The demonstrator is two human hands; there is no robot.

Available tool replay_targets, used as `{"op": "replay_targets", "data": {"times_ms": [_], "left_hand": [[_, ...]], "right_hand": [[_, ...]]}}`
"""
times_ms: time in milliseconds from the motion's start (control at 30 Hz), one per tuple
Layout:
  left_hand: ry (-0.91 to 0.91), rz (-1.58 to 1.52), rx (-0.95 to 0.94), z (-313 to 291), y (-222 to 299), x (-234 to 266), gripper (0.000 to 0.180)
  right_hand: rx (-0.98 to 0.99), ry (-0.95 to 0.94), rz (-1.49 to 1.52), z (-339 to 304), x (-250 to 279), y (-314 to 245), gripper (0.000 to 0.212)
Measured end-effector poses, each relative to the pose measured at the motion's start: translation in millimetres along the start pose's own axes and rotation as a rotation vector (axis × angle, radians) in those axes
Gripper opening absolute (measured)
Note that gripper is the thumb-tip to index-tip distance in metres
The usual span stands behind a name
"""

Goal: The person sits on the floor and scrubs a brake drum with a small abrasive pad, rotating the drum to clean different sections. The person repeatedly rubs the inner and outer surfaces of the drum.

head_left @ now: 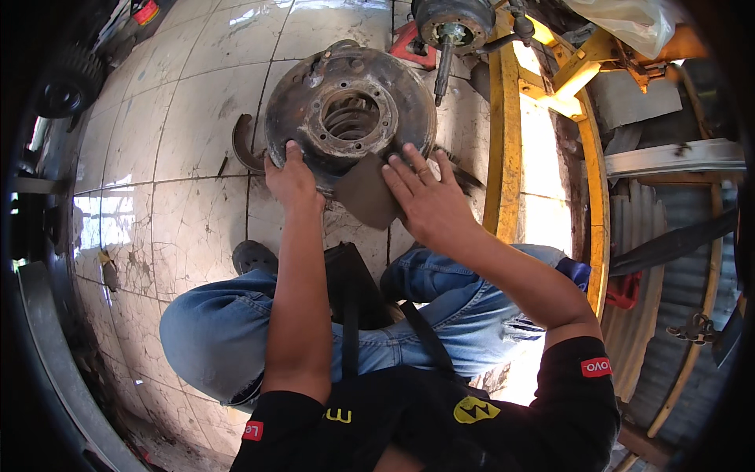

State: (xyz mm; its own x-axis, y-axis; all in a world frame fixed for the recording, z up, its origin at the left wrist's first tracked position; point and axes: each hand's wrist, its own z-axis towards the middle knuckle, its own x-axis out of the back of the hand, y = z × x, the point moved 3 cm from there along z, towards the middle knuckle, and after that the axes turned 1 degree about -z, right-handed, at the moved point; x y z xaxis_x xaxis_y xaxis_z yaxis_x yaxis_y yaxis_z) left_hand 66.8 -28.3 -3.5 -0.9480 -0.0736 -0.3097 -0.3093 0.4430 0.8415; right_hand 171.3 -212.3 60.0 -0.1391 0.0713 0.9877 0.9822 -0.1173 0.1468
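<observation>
A rusty brake drum [350, 110] stands on the tiled floor [189, 204] in the upper middle of the frame. The left hand [292, 182] grips its lower left rim. The right hand [421, 197], fingers spread open, presses a sandpaper sheet [366, 193] against its lower edge.

A small red rectangular label [596, 366] sits on the black right sleeve, and another red label [252, 430] on the left sleeve. A yellow emblem patch [476, 409] marks the shirt front. A clear plastic bag [629, 22] lies at the upper right on the yellow frame.
</observation>
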Motion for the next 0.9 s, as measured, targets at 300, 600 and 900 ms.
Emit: {"op": "replay_targets", "data": {"times_ms": [300,600,900], "left_hand": [[0.031,-0.001,0.016,4,-3,-2,0.043],[0.034,-0.012,-0.028,4,-9,2,0.039],[0.041,0.05,0.001,-6,-5,-3,0.051]], "right_hand": [[-0.154,0.124,-0.129,6,17,54,0.054],[-0.046,-0.018,-0.105,30,18,23,0.055],[-0.009,0.049,-0.107,25,-17,-16,0.05]]}}
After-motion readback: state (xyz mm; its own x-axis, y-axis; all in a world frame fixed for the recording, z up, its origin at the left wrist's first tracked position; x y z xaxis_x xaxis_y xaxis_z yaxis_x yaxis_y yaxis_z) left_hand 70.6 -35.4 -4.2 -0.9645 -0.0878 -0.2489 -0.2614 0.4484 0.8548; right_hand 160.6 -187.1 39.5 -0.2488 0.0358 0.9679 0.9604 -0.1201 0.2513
